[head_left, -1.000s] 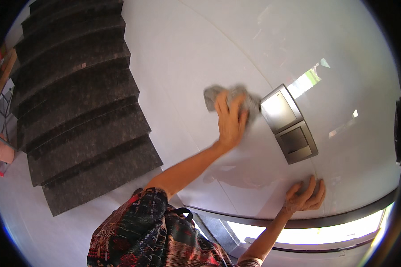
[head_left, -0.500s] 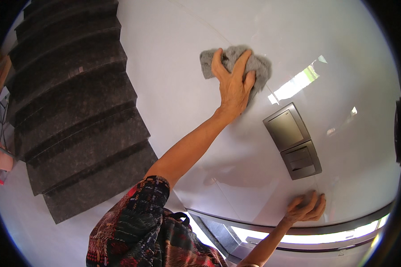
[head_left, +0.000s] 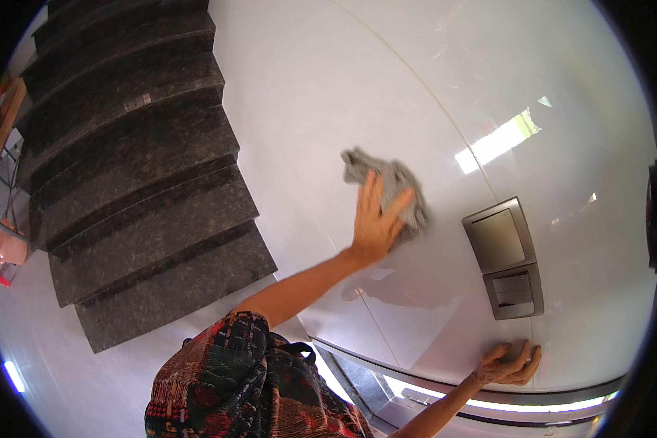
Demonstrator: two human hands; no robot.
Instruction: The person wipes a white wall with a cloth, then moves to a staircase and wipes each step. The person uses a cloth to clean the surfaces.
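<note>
My left hand (head_left: 376, 228) presses a crumpled grey cloth (head_left: 397, 178) flat against the glossy white tiled wall (head_left: 299, 87). Its fingers lie spread over the cloth, which sticks out past the fingertips and down along the right side. Lower and to the right, my right hand (head_left: 509, 367) rests against the same wall with bent, parted fingers and nothing in it. Just above that hand is a metallic grey double switch panel (head_left: 504, 259), made of a larger plate over a smaller one.
Dark speckled stone stairs (head_left: 139, 190) run up the left side. At the far left edge are a red and pink object (head_left: 7, 244) and a wooden edge (head_left: 4, 131). A dark-framed opening (head_left: 540, 398) lets in bright light below my right hand.
My left hand has wiped the cloth down the wall, lower than before. The right hand stays against the wall by the switch panel. The whole view has shifted slightly.
</note>
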